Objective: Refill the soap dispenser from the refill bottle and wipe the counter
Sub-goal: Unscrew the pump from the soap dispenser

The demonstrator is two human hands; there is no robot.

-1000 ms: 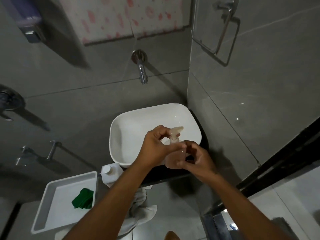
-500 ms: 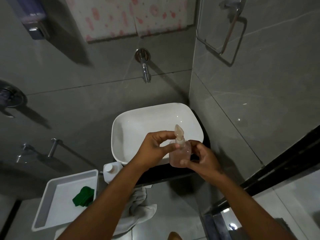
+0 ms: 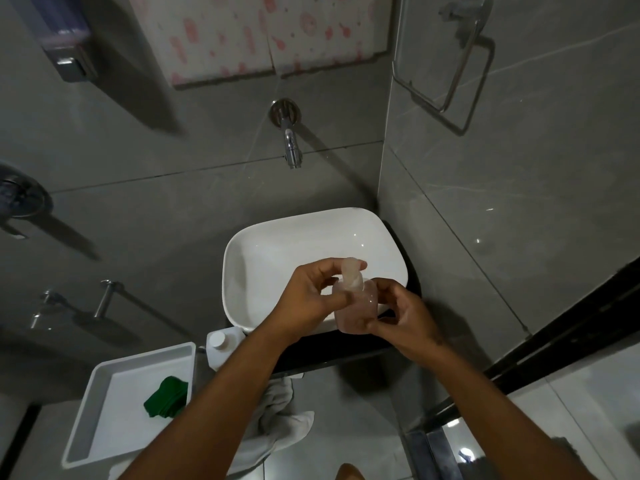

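Observation:
A small clear soap dispenser (image 3: 354, 311) with pinkish liquid is held over the front rim of the white basin (image 3: 270, 237). My right hand (image 3: 403, 315) grips its body from the right. My left hand (image 3: 310, 299) pinches the translucent pump head (image 3: 351, 277) at the neck. The white refill bottle (image 3: 223, 344) with a white cap stands on the dark counter (image 3: 346, 351) left of the basin, partly hidden by my left forearm. A green cloth (image 3: 166, 396) lies in a white tray (image 3: 104, 424) at the lower left.
A chrome tap (image 3: 291, 140) juts from the grey tiled wall above the basin. A white towel (image 3: 280, 420) hangs below the counter. A wall dispenser (image 3: 65, 39) is at upper left, a towel ring (image 3: 457, 64) at upper right, a glass door (image 3: 554, 341) at right.
The pump head has turned in my left hand, its spout swinging from the right toward the far side. Both hands stay on the dispenser over the basin's front rim.

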